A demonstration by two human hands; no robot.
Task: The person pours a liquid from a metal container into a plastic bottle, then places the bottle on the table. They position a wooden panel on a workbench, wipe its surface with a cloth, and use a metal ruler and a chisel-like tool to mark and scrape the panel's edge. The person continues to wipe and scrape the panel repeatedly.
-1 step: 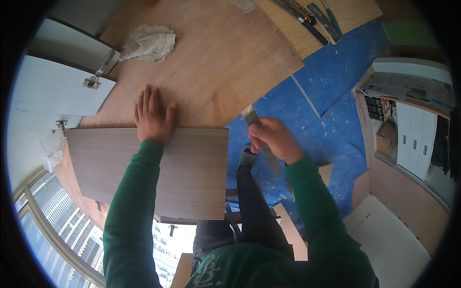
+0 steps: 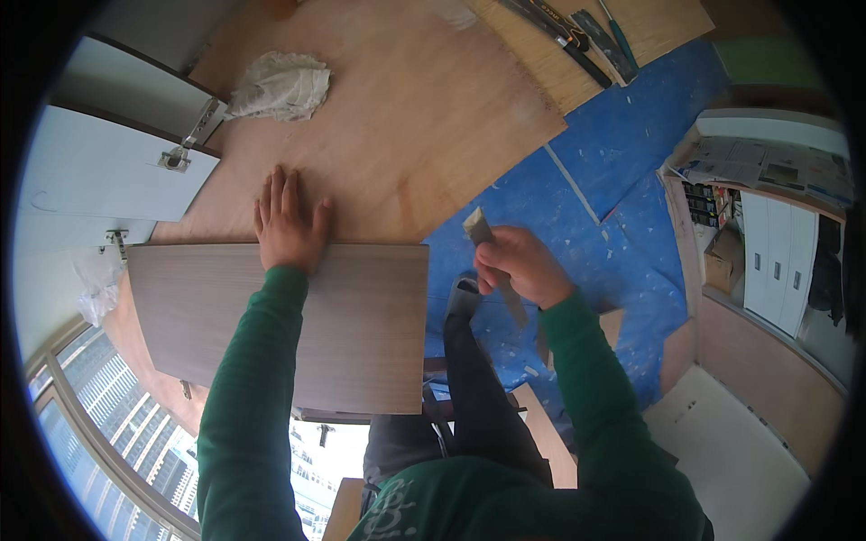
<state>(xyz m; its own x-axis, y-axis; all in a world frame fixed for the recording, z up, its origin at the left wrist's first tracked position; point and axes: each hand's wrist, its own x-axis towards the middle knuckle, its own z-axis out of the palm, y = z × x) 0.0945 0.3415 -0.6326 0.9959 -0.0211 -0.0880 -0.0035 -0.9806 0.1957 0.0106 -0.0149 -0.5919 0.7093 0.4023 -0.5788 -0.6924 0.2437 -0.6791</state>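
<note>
My left hand (image 2: pixel 289 218) lies flat, fingers stretched, on the reddish-brown plywood sheet (image 2: pixel 379 117), its wrist over the edge of a grey-brown wood-grain panel (image 2: pixel 361 316). The panel lies over the near part of the sheet. To the right, my right hand (image 2: pixel 525 263) is closed round a narrow, flat, grey-brown strip (image 2: pixel 481 227) with a pale end; its exact kind I cannot make out. The strip is held in the air, just off the plywood's right edge, above the blue floor covering.
A crumpled white cloth (image 2: pixel 287 86) rests on the plywood. Hand tools (image 2: pixel 568 41) lie on a lighter board at the far right. Cabinet doors with hinges (image 2: pixel 176 160) stand at left. Blue sheeting (image 2: pixel 622 198) covers the floor; a white drawer cabinet (image 2: pixel 776 261) is at right.
The right hand and its strip have shifted slightly right and toward me, so the pale end has come away from the plywood's edge. My left hand stays put on the sheet.
</note>
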